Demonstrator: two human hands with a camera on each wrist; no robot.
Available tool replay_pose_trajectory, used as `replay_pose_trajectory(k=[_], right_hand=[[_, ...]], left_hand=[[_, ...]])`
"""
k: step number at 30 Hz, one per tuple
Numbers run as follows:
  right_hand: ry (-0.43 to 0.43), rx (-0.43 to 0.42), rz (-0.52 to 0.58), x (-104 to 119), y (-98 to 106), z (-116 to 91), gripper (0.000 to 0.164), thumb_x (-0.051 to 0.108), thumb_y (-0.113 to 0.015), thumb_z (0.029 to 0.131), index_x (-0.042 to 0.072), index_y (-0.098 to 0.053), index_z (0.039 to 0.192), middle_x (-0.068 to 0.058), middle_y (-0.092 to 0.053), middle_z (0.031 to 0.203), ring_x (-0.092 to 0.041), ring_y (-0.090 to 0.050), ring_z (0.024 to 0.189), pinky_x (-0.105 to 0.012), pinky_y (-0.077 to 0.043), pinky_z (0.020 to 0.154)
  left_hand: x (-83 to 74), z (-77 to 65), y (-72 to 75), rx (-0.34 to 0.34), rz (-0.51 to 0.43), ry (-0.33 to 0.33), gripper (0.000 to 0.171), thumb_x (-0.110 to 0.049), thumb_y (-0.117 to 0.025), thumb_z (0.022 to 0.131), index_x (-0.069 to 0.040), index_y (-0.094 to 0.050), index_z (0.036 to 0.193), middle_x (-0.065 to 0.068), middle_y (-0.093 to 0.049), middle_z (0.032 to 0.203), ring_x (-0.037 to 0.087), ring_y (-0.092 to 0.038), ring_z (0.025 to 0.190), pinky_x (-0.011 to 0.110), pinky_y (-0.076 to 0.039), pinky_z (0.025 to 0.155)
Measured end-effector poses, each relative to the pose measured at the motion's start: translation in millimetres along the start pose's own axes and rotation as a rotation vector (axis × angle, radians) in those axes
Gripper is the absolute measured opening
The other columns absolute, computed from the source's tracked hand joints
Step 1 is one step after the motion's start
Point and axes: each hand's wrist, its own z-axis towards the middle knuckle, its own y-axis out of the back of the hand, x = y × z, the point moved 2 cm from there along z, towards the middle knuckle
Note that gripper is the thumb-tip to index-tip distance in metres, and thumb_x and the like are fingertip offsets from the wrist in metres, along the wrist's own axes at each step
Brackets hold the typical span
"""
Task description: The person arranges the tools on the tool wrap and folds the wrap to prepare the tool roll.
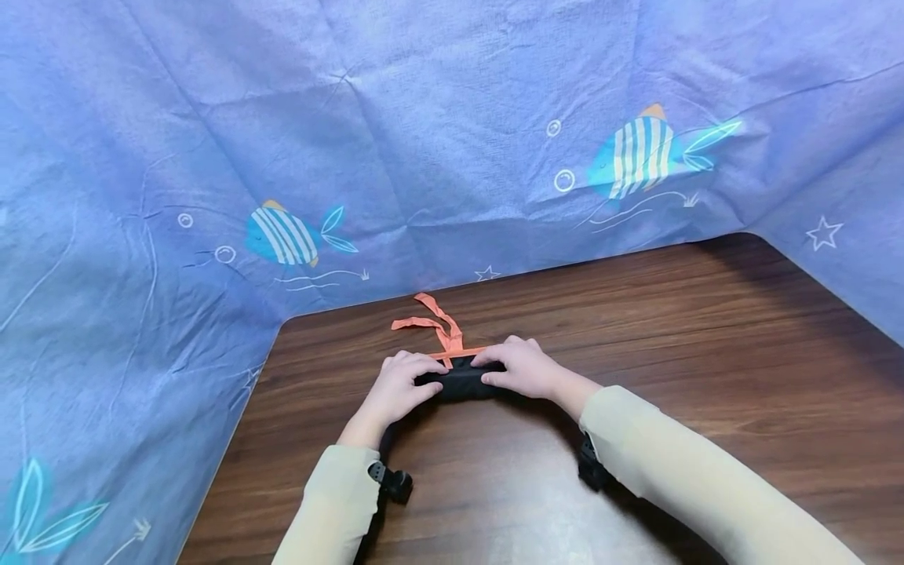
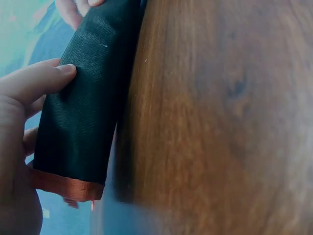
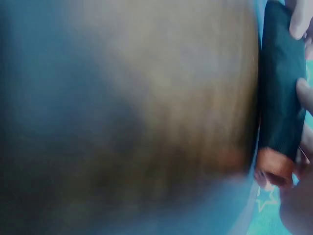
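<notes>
A rolled-up black fabric pouch (image 1: 462, 384) with orange edging lies crosswise on the table in the head view. Two orange ribbon ties (image 1: 452, 326) spread out from its far side. My left hand (image 1: 401, 383) holds the left part of the roll, thumb on the near face and fingers over the back. On the right part, my right hand (image 1: 521, 367) grips in the same way. In the left wrist view the black roll (image 2: 80, 117) ends in an orange band (image 2: 68, 188). An orange-trimmed end (image 3: 275, 165) also shows in the right wrist view. The fingers behind the roll are partly hidden.
The roll lies on a brown wood-grain table (image 1: 671, 337). Blue fabric (image 1: 452, 157) printed with fish hangs along its back and sides. A small black device (image 1: 397, 482) is strapped at the left wrist, another (image 1: 592, 463) at the right.
</notes>
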Motion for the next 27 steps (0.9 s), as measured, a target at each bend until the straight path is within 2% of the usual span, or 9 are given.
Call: replay_pose_trajectory(k=[3, 5, 8, 11, 16, 19, 23, 27], right_hand=[[0.056, -0.072, -0.058, 4, 0, -5, 0.025, 0.031, -0.063, 0.089, 0.025, -0.067, 0.113, 0.009, -0.064, 0.113, -0.018, -0.05, 0.094, -0.041, -0.032, 0.075], [0.077, -0.09, -0.068, 5, 1, -6, 0.022, 0.03, -0.063, 0.089, 0.025, -0.068, 0.11, 0.009, -0.065, 0.111, -0.018, -0.05, 0.092, -0.04, -0.031, 0.074], [0.082, -0.062, -0.028, 5, 2, -5, 0.019, 0.028, -0.063, 0.09, 0.025, -0.068, 0.108, 0.011, -0.065, 0.108, -0.017, -0.05, 0.091, -0.04, -0.031, 0.076], [0.071, -0.016, 0.038, 3, 3, -5, 0.019, 0.026, -0.061, 0.091, 0.023, -0.068, 0.108, 0.011, -0.065, 0.107, -0.016, -0.051, 0.092, -0.042, -0.033, 0.081], [0.067, 0.014, 0.068, 0, 0, -5, 0.022, 0.027, -0.056, 0.094, 0.023, -0.067, 0.112, 0.011, -0.065, 0.108, -0.015, -0.053, 0.094, -0.044, -0.034, 0.085], [0.098, -0.03, 0.006, 2, -1, -7, 0.022, 0.028, -0.057, 0.093, 0.026, -0.068, 0.112, 0.011, -0.065, 0.108, -0.015, -0.052, 0.094, -0.042, -0.033, 0.081], [0.192, -0.135, -0.145, 6, 0, -14, 0.021, 0.031, -0.062, 0.09, 0.026, -0.069, 0.109, 0.008, -0.064, 0.106, -0.017, -0.05, 0.097, -0.04, -0.033, 0.078], [0.273, -0.192, -0.255, 11, 1, -19, 0.031, 0.04, -0.067, 0.084, 0.023, -0.069, 0.11, 0.006, -0.063, 0.107, -0.017, -0.051, 0.099, -0.041, -0.034, 0.079]], left_hand=[[0.1, 1.8, -0.7, 0.022, -0.019, 0.017, 0.021, -0.021, -0.068, 0.086, -0.021, -0.07, 0.107, -0.005, -0.065, 0.108, 0.018, -0.05, 0.101, 0.041, -0.032, 0.084], [-0.2, 2.1, -0.8, 0.026, -0.024, 0.021, 0.021, -0.021, -0.068, 0.086, -0.022, -0.07, 0.106, -0.005, -0.065, 0.108, 0.017, -0.05, 0.101, 0.041, -0.032, 0.084], [0.1, 1.5, -0.7, 0.041, -0.022, 0.018, 0.02, -0.023, -0.067, 0.087, -0.022, -0.07, 0.106, -0.007, -0.065, 0.108, 0.017, -0.049, 0.101, 0.041, -0.032, 0.085], [0.6, -0.8, -0.1, 0.056, -0.065, 0.013, 0.021, -0.022, -0.067, 0.087, -0.022, -0.07, 0.107, -0.008, -0.065, 0.108, 0.017, -0.051, 0.102, 0.042, -0.034, 0.088], [3.9, -4.2, -0.5, 0.078, -0.157, 0.064, 0.021, -0.021, -0.068, 0.086, -0.022, -0.07, 0.107, -0.01, -0.064, 0.104, 0.014, -0.055, 0.1, 0.039, -0.041, 0.089], [4.2, -4.3, -1.6, 0.083, -0.176, 0.067, 0.021, -0.023, -0.067, 0.087, -0.022, -0.07, 0.107, -0.01, -0.064, 0.103, 0.013, -0.055, 0.1, 0.038, -0.043, 0.089], [3.6, -2.8, -2.5, 0.088, -0.177, 0.052, 0.021, -0.024, -0.066, 0.088, -0.021, -0.07, 0.108, -0.008, -0.064, 0.105, 0.014, -0.055, 0.102, 0.039, -0.042, 0.09], [3.2, -2.4, -2.5, 0.074, -0.173, 0.05, 0.021, -0.023, -0.066, 0.088, -0.02, -0.07, 0.108, -0.007, -0.064, 0.106, 0.015, -0.056, 0.104, 0.04, -0.042, 0.091]])
